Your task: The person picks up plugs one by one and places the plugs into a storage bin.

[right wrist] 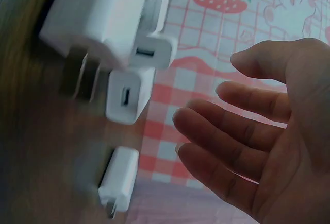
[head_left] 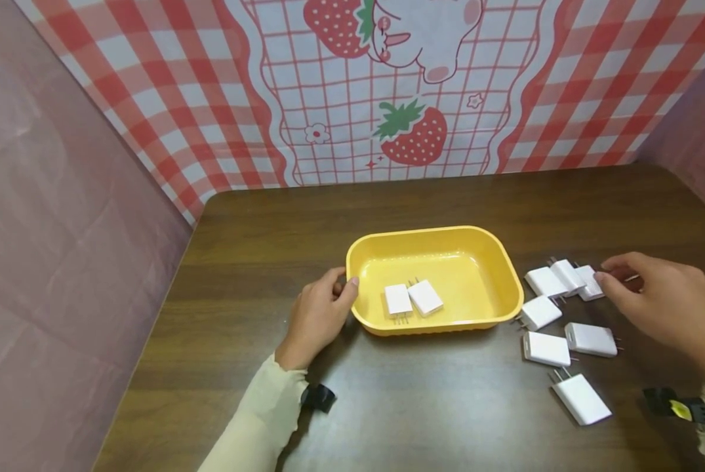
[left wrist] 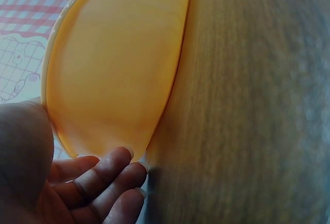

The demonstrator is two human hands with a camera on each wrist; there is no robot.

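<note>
My left hand (head_left: 322,314) holds the left end of a yellow plastic tray (head_left: 435,326), thumb over the rim and fingers against the outside wall. In the left wrist view those fingertips (left wrist: 122,154) lie against the wall of the tray. Inside it are two white USB charger plugs, one (head_left: 398,299) with its prongs towards me and another (head_left: 425,297) tilted beside it. My right hand (head_left: 665,301), fingers loosely bent and holding nothing, hovers at the far right of a group of chargers. Its thumb tip overlaps the nearest charger (head_left: 589,283) in the head view.
Several more white chargers lie scattered right of the tray, among them one by its corner (head_left: 540,313) and one nearest me (head_left: 582,398). The brown wooden table (head_left: 240,262) ends at a checked strawberry cloth (head_left: 411,137) behind and a pinkish cloth (head_left: 63,229) at the left.
</note>
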